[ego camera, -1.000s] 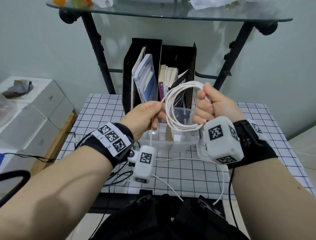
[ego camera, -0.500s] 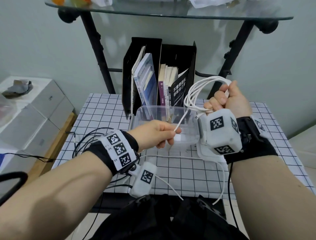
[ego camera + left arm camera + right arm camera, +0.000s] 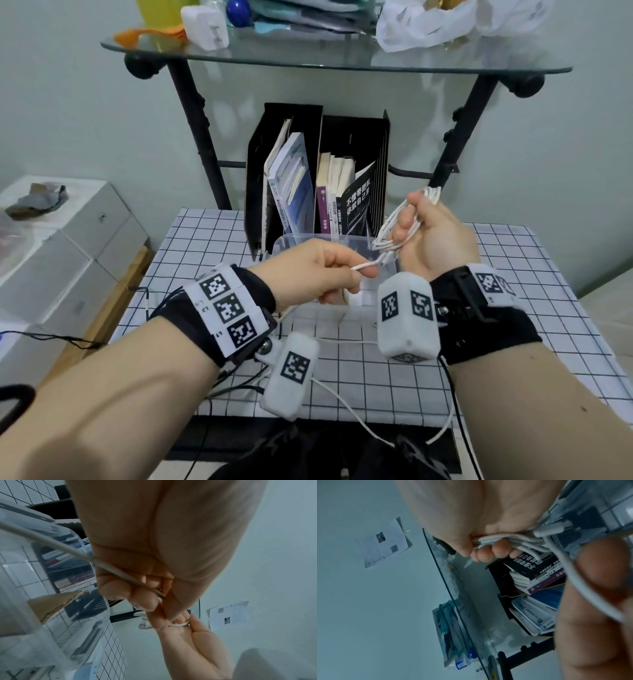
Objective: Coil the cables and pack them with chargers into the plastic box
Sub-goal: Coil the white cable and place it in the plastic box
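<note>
A white cable (image 3: 394, 224) is gathered into a flattened bundle of several loops, and my right hand (image 3: 416, 219) grips it in a fist above the clear plastic box (image 3: 291, 241). My left hand (image 3: 359, 272) pinches the cable's free strand (image 3: 366, 265) just left of the bundle. In the right wrist view the loops (image 3: 505, 540) lie under my curled fingers (image 3: 488, 553). The left wrist view has the strand (image 3: 51, 543) running through my left hand (image 3: 137, 588), which meets the right hand (image 3: 197, 635). A white charger block (image 3: 207, 24) sits on the glass shelf.
A black file holder with books (image 3: 318, 178) stands right behind the box. The glass shelf (image 3: 342, 63) on black legs hangs overhead. White boxes (image 3: 68, 240) sit to the left. Black wires (image 3: 164, 301) lie on the checked table (image 3: 531, 274); a white lead (image 3: 342, 406) trails off its front edge.
The round coil has been squeezed into a flat bundle in my right fist. My left hand dropped away, then came back beside the bundle with the free strand. The view tilted up.
</note>
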